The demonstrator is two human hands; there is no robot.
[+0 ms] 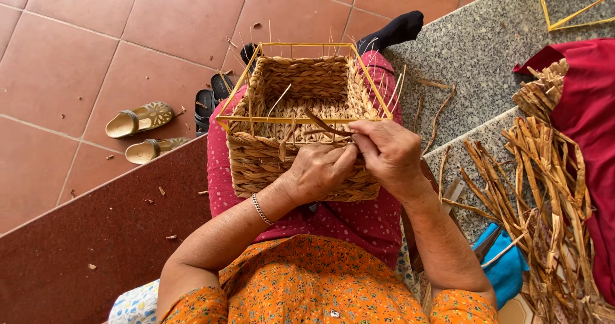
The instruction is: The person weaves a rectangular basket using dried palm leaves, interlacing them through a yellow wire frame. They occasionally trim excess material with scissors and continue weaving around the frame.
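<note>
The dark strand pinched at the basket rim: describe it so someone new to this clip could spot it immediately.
Start at the rectangular woven basket with a yellow wire frame, resting on the person's lap. At its near rim, the left hand and right hand meet; the dark strand runs from their fingertips up-left over the opening. It is a single thin brown strip, darker than the pale straw weave around it.

Orange floral top (320, 285), pink dotted trousers (359, 224), black sock (397, 29), silver bracelet (261, 210) on left wrist.
</note>
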